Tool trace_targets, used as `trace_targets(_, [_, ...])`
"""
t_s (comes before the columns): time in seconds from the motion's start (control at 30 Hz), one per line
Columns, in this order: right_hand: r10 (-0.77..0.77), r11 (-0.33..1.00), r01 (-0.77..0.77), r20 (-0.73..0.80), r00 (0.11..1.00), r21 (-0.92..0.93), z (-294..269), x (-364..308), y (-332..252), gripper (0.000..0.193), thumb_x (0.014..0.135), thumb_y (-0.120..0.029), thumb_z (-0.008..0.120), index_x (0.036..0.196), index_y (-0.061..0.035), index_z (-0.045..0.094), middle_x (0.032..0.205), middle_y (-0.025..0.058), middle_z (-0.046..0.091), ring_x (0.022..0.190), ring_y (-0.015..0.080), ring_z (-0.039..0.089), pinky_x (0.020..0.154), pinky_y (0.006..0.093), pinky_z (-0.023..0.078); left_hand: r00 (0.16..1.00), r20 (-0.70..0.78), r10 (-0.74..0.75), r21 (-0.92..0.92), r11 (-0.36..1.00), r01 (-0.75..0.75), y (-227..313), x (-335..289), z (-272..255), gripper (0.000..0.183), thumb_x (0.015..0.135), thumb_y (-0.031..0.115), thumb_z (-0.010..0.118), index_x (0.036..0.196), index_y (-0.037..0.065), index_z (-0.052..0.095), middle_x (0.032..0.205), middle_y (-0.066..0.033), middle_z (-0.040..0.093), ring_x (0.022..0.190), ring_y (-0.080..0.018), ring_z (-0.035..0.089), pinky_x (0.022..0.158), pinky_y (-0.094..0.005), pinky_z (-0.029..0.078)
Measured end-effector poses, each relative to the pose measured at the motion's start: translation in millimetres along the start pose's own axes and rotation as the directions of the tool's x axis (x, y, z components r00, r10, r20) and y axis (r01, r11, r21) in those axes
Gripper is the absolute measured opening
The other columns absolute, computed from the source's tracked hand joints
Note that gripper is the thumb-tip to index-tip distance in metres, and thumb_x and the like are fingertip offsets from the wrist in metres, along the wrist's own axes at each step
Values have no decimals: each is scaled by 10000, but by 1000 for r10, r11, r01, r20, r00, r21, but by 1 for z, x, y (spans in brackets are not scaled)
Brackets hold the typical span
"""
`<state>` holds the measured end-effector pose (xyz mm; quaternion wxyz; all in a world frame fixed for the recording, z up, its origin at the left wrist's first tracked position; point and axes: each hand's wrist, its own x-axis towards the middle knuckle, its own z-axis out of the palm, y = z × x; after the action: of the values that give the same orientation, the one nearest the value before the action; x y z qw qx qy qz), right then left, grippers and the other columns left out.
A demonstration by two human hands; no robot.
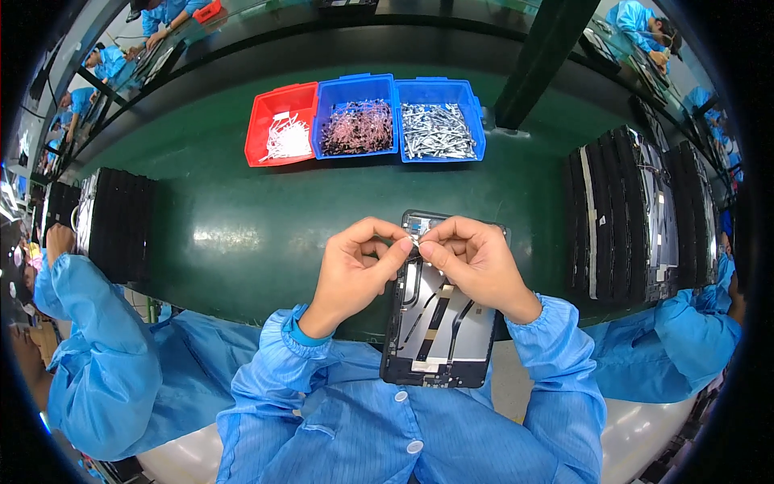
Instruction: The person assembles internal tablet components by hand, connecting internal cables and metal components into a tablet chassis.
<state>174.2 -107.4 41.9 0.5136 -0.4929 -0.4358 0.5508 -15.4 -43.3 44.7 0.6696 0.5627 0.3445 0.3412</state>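
A tablet with its back off (pixel 482 331) lies at the table's front edge, its lower end jutting toward me. Black cables and a dark strip run over its silvery inside. Above its top end, my left hand (pixel 359 262) and my right hand (pixel 476 262) meet, thumb and forefinger of each pinched together. Between the fingertips is a tiny pale piece (pixel 415 240), too small to name. Both hands appear to grip it, one from either side. The fingers partly cover the tablet's upper part.
Beyond the tablet stand a red bin (pixel 258 133) of white pieces, a blue bin (pixel 355 82) of pinkish-black small parts and another blue bin (pixel 435 87) of silvery strips. Stacked dark tablet units (pixel 617 218) stand right, more units (pixel 117 226) left. A green post (pixel 540 64) rises behind. Co-workers sit on both sides.
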Motion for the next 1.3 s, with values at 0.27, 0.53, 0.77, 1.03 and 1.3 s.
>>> trace_targets(0.27, [-328, 837, 332, 86, 941, -435, -2, -1, -7, 66, 853, -35, 738, 909, -19, 707, 789, 34, 655, 546, 28, 512, 472, 201, 370, 983, 72, -168, -54, 984, 172, 4, 2, -12, 136, 971, 129, 643, 977, -6, 663, 807, -59, 649, 557, -56, 541, 414, -198, 396])
trace_targets(0.53, [-593, 775, 514, -140, 793, -368, -6, -14, -6, 90, 850, 49, 714, 914, -13, 704, 970, 82, 611, 651, 31, 533, 524, 187, 422, 903, -378, 206, 169, 974, -151, 21, 39, -37, 119, 964, 148, 664, 944, 32, 681, 709, 21, 603, 517, -32, 497, 414, -205, 354])
trace_targets(0.77, [-216, 973, 230, -309, 926, 10, -14, -41, 9, 60, 913, 26, 671, 938, 37, 618, 837, 33, 659, 715, 31, 607, 601, 161, 461, 650, -177, 739, 946, 310, -95, 10, 67, -103, 112, 867, 109, 699, 887, 6, 740, 793, -158, 675, 604, -259, 621, 578, -368, 484])
trace_targets(1.03, [-355, 935, 314, -442, 824, -166, -17, -62, 49, 86, 924, 1, 670, 923, 24, 587, 779, 9, 610, 635, 5, 525, 535, 161, 391, 957, 172, -232, 560, 823, 99, -1, -32, -10, 613, 901, 286, 752, 1322, -103, 535, 1072, -164, 684, 702, -131, 647, 622, -294, 522])
trace_targets(1.3, [-447, 894, 403, -423, 788, -195, -4, -57, 58, 81, 927, 3, 662, 932, 36, 588, 811, 38, 640, 641, 9, 541, 533, 164, 402, 880, 286, -379, -133, 894, 428, -18, -35, 14, 338, 908, 147, 748, 1191, -3, 644, 1056, -42, 703, 943, -89, 633, 844, -272, 511])
